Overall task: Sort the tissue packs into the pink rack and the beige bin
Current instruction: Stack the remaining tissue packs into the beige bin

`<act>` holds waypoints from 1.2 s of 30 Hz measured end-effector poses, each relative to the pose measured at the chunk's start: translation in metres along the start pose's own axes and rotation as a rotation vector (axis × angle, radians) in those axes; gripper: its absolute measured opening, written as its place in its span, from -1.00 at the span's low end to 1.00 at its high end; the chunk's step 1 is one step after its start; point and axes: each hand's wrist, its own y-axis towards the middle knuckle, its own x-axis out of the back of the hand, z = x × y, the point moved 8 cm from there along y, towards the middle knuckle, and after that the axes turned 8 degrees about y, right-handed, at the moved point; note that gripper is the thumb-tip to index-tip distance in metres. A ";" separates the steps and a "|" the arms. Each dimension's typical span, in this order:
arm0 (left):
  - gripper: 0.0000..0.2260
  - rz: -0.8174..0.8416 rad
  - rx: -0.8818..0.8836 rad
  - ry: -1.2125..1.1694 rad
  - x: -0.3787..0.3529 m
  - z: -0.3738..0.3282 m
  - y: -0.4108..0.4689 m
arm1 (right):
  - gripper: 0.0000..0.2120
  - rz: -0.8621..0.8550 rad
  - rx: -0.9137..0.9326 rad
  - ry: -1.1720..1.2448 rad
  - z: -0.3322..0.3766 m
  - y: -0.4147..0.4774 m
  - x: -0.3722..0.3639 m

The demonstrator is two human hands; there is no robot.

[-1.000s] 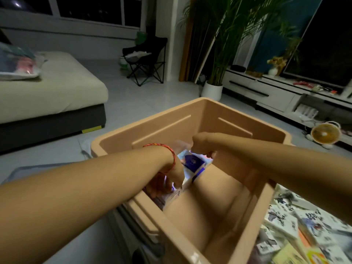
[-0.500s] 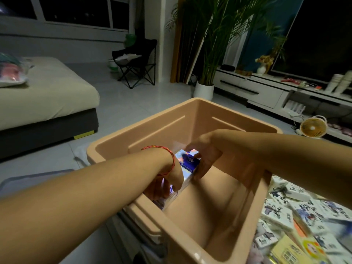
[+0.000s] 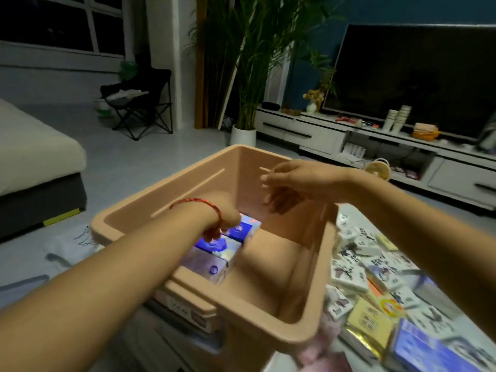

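Observation:
The beige bin (image 3: 241, 173) stands in front of me. Against its left wall lie a few blue-and-white tissue packs (image 3: 243, 230) in a row. My left hand (image 3: 222, 224), with a red cord at the wrist, reaches down into the bin, and its fingertips rest on a blue pack (image 3: 212, 247). Whether they grip it is hidden by the wrist. My right hand (image 3: 292, 183) hovers above the bin's far side, fingers loose and holding nothing. Several loose tissue packs (image 3: 375, 277) lie in a pile to the right of the bin. A blurred pink shape (image 3: 319, 350) shows under the bin's near corner.
A flat box (image 3: 188, 310) sits under the bin's near left edge. A sofa (image 3: 40, 157) is at the left, a folding chair (image 3: 139, 103) and potted plant (image 3: 243, 135) stand beyond, and a TV cabinet (image 3: 349, 138) with a small fan (image 3: 378, 169) is at the right.
My right hand has let go of the blue pack and risen out of the bin to above its far side. My left hand stays low on the packs.

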 end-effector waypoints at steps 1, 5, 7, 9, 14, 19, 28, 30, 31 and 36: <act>-0.77 -0.207 -0.050 -0.050 0.023 -0.001 -0.004 | -0.85 -0.086 0.091 0.039 0.003 -0.027 0.011; -0.85 -0.867 -0.260 -0.229 0.088 -0.042 -0.088 | -0.88 -0.453 0.293 0.289 -0.022 -0.143 0.064; -0.86 -0.947 -0.471 -0.380 0.086 -0.086 -0.144 | -0.87 -0.657 0.312 0.370 -0.050 -0.202 0.095; -0.90 -0.858 -0.748 -0.476 0.054 -0.146 -0.194 | -0.85 -0.823 0.304 0.459 -0.085 -0.254 0.118; -0.82 -0.386 -1.131 -0.556 -0.099 -0.279 -0.237 | -0.87 -1.237 -0.120 0.612 -0.250 -0.306 0.151; -0.78 -0.182 -0.938 -0.540 -0.177 -0.317 -0.169 | -0.73 -1.775 -0.386 0.491 -0.325 -0.314 0.159; -0.76 -0.076 -0.771 -0.842 -0.185 -0.373 -0.058 | -0.62 -1.843 -0.661 -0.113 -0.336 -0.300 0.276; -0.75 -0.021 -0.773 -0.914 -0.202 -0.387 -0.054 | -0.52 -1.748 -0.842 -0.342 -0.358 -0.317 0.305; -0.72 0.007 -0.780 -0.929 -0.209 -0.392 -0.054 | -0.46 -1.695 -0.962 -0.437 -0.372 -0.330 0.316; -0.72 0.180 -0.785 -1.033 -0.223 -0.409 -0.041 | -0.38 -1.625 -1.393 -0.480 -0.425 -0.397 0.337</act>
